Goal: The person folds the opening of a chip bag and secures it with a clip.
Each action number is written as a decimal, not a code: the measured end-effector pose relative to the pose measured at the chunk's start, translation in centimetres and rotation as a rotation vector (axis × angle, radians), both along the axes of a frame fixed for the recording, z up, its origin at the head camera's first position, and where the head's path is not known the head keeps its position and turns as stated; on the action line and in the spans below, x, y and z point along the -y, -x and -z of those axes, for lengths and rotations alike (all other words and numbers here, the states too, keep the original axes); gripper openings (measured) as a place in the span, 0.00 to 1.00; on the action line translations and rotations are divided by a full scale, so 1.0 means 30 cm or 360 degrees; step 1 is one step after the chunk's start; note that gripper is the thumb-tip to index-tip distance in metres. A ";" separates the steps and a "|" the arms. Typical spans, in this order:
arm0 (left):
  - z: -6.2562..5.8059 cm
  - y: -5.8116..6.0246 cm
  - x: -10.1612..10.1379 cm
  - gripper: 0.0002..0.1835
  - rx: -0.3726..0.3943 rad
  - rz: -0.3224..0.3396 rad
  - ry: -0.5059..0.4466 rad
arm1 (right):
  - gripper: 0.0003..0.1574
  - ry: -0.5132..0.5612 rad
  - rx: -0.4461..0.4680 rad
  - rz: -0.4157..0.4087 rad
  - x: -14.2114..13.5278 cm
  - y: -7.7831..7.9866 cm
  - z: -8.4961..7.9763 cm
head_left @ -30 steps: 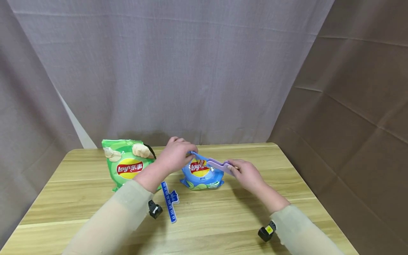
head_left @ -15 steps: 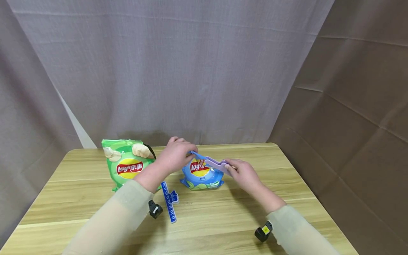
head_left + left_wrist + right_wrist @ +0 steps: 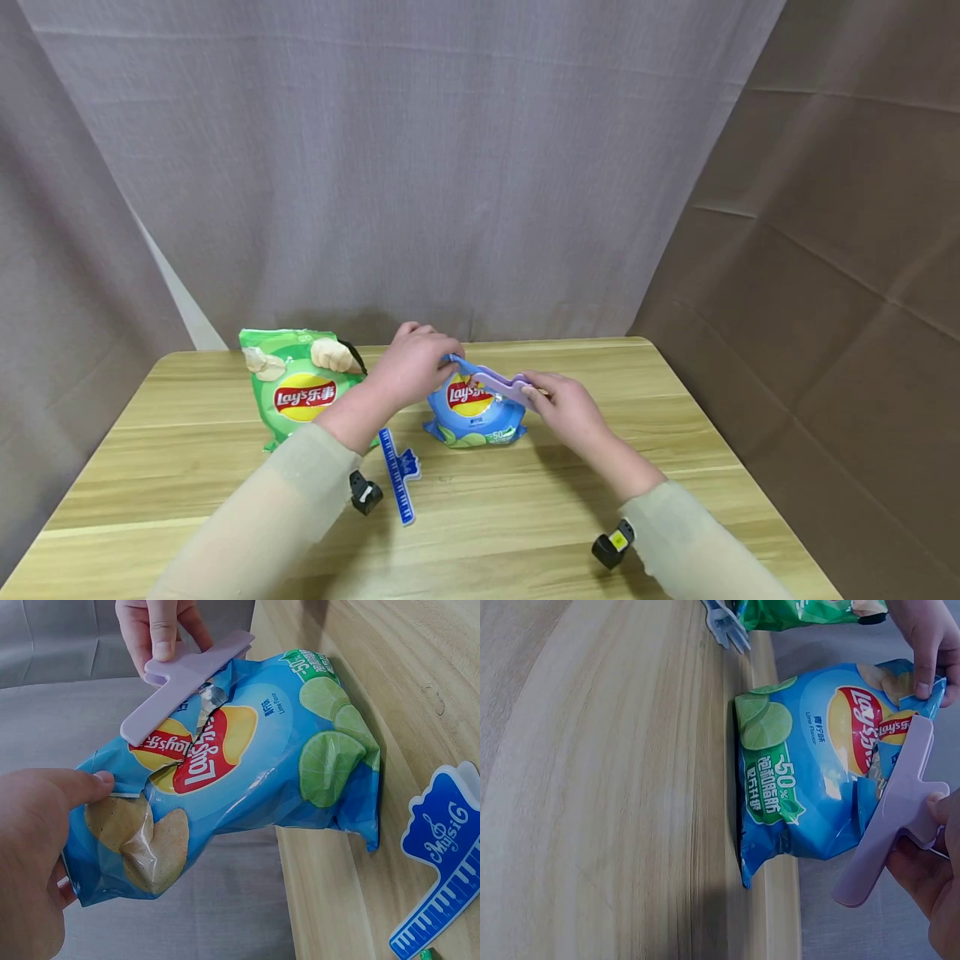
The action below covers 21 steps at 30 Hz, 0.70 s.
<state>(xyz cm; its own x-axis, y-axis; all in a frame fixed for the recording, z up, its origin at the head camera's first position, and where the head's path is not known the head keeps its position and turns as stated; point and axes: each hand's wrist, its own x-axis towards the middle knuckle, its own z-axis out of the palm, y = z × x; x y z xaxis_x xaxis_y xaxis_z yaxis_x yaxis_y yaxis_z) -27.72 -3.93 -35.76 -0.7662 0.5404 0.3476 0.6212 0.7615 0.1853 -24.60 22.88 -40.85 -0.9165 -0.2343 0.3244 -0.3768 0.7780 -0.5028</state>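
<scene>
A blue bag of lime-flavour Lay's chips (image 3: 472, 421) stands on the table, its torn top folded over. My left hand (image 3: 414, 367) pinches the top left corner, thumb in front, as the left wrist view shows. Between thumb and fingers my right hand (image 3: 572, 410) grips the handle of a lilac bag clip (image 3: 889, 817). The clip lies slantwise at the folded top, over its right part; whether its jaws are around the fold I cannot tell. Behind my left forearm stands a green Lay's bag (image 3: 303, 392).
A blue clip (image 3: 399, 479) with a piano-key pattern and the word Music lies on the wooden table (image 3: 487, 533), near my left wrist. A grey curtain (image 3: 450, 167) hangs behind the table, and a brown one (image 3: 840, 250) along the right side.
My right hand has moved slightly left with the lilac bag clip, which reaches further across the top of the blue bag. The left hand keeps its place on the corner.
</scene>
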 end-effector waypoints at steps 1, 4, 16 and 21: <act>0.001 0.001 0.000 0.07 0.0001 -0.0003 0.0002 | 0.19 0.0002 -0.0001 -0.0002 0.003 0.000 -0.001; 0.001 0.003 -0.001 0.07 0.0004 -0.0011 0.0005 | 0.20 0.0005 -0.0006 -0.0008 0.009 0.003 -0.001; -0.004 0.001 0.000 0.08 0.0002 -0.0016 -0.0003 | 0.19 0.0070 -0.0020 -0.0005 0.032 0.003 0.001; -0.004 0.001 0.001 0.08 0.0014 -0.0030 -0.0013 | 0.20 0.0087 0.0002 0.0019 0.038 0.006 0.006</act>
